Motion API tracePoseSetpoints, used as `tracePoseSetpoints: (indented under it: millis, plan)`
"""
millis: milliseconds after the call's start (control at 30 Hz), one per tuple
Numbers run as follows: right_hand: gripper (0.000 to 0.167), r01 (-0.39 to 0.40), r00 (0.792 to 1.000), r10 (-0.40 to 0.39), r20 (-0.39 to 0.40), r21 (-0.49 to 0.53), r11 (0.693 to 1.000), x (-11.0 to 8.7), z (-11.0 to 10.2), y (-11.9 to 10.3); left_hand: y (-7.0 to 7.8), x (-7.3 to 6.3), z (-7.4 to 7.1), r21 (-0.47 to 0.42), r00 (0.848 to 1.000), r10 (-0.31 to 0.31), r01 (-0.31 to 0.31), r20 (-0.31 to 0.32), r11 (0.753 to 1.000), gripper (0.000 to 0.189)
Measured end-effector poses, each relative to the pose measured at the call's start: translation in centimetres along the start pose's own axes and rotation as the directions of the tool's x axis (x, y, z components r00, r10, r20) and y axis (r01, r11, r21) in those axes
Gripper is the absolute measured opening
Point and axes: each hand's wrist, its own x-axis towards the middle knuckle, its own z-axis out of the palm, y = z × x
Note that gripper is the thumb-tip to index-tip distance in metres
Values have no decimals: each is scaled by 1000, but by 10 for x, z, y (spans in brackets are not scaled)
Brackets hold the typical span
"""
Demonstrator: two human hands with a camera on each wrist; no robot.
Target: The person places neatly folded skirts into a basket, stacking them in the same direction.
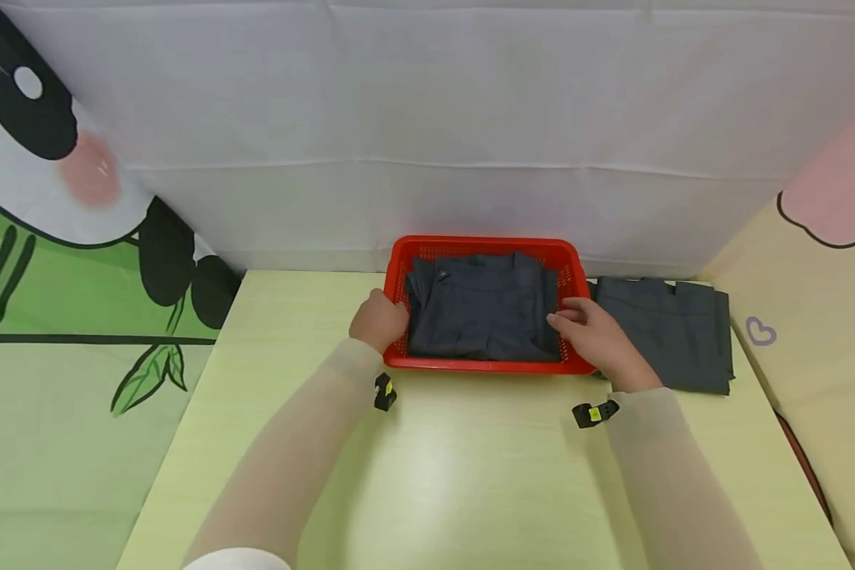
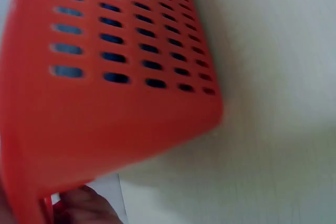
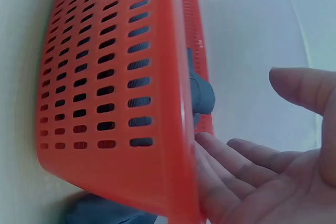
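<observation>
A red plastic basket (image 1: 484, 366) with slotted walls stands on the table against the back wall. Inside lies a folded dark grey garment (image 1: 480, 309) with a button near its upper left. My left hand (image 1: 379, 321) grips the basket's left rim; in the left wrist view its fingers curl beneath that rim, partly hidden by the basket (image 2: 121, 124). At the right rim, my right hand (image 1: 594, 336) reaches over with its fingertips by the garment's right edge. The right wrist view shows this hand (image 3: 273, 177) with extended fingers at the rim and the thumb held apart.
More folded dark grey clothing (image 1: 666, 328) lies on the table just right of the basket, close to the right wall. A white cloth (image 1: 470, 119) hangs behind. The pale wooden table (image 1: 463, 475) extends toward me, and a printed panel (image 1: 78, 396) borders the left side.
</observation>
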Motion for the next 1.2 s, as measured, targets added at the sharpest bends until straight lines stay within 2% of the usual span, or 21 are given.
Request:
tracePoseSetpoints:
  millis: [233,500,633,800,967,1200]
  plan:
    - [78,23,995,-20,-93,28,999,-16,-6,3,-1,5,8,-24,999,-37,37,-11,999,36]
    - [84,54,985,-55,-164,-7,998,-24,-41,19,3,6,7,1,997,-67,67,-26,998,34]
    - [89,22,982,-27,-189,-30,999,-24,-63,37,5,4,7,12,996,-77,77,-39,997,33]
    - [91,-20,981,11,-195,-42,999,-27,-99,69,8,1,11,14,996,-71,71,-48,997,34]
    - [93,-106,976,93,-198,-55,993,-36,-134,103,12,1,14,26,996,-75,76,-46,997,35]
    - [95,-217,961,189,-204,-125,968,-49,-162,137,13,1,14,27,996,-80,81,-44,996,34]
